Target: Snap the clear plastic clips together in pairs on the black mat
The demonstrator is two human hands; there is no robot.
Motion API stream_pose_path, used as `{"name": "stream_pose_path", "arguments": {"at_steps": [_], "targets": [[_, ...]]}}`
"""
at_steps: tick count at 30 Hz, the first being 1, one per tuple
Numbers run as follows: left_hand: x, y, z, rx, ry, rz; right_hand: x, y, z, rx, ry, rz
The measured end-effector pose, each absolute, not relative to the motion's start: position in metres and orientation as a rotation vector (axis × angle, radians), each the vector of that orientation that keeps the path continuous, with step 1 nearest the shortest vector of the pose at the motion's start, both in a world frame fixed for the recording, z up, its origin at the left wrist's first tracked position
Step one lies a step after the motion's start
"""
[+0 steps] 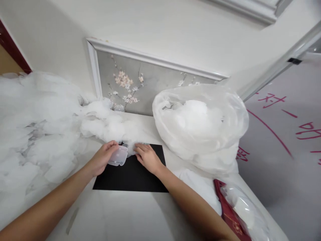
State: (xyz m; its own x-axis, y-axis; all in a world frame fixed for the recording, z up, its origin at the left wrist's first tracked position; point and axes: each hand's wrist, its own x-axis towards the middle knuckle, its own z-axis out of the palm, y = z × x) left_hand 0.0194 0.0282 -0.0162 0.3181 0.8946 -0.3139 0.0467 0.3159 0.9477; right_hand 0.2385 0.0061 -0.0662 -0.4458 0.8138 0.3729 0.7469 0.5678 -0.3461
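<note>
Over a black mat on the white table, my left hand pinches a small translucent plastic piece with rounded corners by its edge. My right hand rests on the far part of the mat, fingers curled over a clump of white fluffy or filmy material. Whether those fingers grip the clump or only touch it, I cannot tell. Just beyond both hands, more of this white material lies in a loose heap.
A big pile of white translucent pieces covers the left side. An open plastic bag with white contents stands at the back right. Nearer are a red item and a clear plastic package. A whiteboard borders the right.
</note>
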Motion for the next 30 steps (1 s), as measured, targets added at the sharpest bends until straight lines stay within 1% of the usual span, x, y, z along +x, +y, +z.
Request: {"name": "stream_pose_path", "arguments": {"at_steps": [1,3,8,11,15,21,30], "targets": [[0.02,0.024,-0.015,0.924,1.05,0.715,0.242,0.006,-0.067,-1.228,-2.163,0.272],[0.02,0.017,-0.015,0.712,0.981,0.688,0.247,0.003,-0.062,-1.221,-1.798,0.576],[0.026,0.012,-0.02,0.54,0.958,0.685,0.245,-0.017,-0.043,-1.118,-0.8,1.509],[0.03,0.014,-0.016,0.402,0.911,0.652,0.243,-0.029,-0.044,-0.989,-0.498,1.838],[0.03,0.016,-0.011,0.284,0.834,0.631,0.248,-0.032,-0.046,-0.902,-0.394,2.005],[0.024,0.018,-0.018,0.242,0.686,0.633,0.251,-0.029,-0.036,-0.966,-0.349,2.079],[0.026,0.021,-0.018,0.276,0.679,0.629,0.255,-0.033,-0.037,-0.927,-0.38,2.126]]}}
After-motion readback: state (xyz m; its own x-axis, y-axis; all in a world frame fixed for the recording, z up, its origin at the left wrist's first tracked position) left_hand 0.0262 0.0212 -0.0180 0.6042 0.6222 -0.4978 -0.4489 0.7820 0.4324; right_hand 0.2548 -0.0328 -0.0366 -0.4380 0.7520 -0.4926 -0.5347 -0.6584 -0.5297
